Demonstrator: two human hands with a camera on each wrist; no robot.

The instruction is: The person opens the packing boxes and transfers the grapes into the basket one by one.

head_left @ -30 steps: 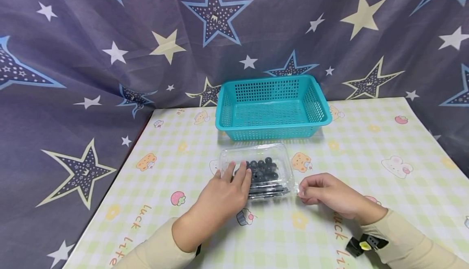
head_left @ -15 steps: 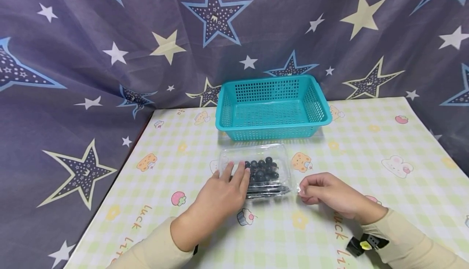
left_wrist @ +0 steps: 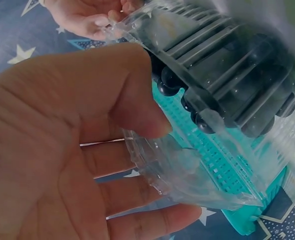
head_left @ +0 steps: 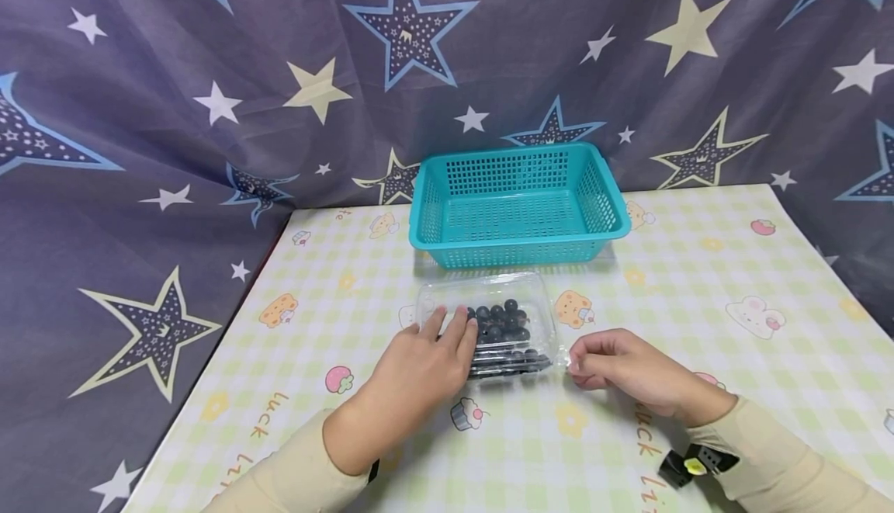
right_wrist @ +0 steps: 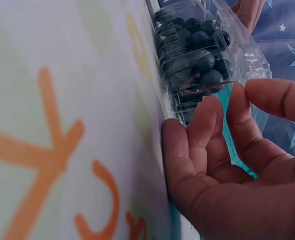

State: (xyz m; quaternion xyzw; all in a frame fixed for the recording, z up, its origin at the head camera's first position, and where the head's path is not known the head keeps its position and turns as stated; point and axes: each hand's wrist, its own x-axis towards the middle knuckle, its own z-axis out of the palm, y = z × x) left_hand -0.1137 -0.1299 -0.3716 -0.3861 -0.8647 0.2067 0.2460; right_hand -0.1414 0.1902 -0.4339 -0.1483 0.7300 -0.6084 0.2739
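A clear plastic clamshell box (head_left: 520, 288) stands on the table with dark, round fruit like blueberries (head_left: 497, 332) inside. My left hand (head_left: 422, 362) rests across the left part of its lid, fingers reaching forward. In the left wrist view the left thumb (left_wrist: 147, 112) bends at the box's edge, and the other fingers lie along the clear plastic. At the box's front right corner, my right hand (head_left: 615, 365) pinches the edge of the plastic between thumb and fingertips. The right wrist view shows these pinching fingers (right_wrist: 237, 107) close beside the fruit.
Behind the box stands a turquoise mesh basket (head_left: 517, 253) with nothing in it. A checked tablecloth (head_left: 698, 280) with cartoon prints covers the table. A dark curtain with stars (head_left: 489, 39) hangs beyond the table's back edge.
Both hands keep nearly the same places. The plastic at the box's right front corner shifts a little, and more fruit shows through the front wall.
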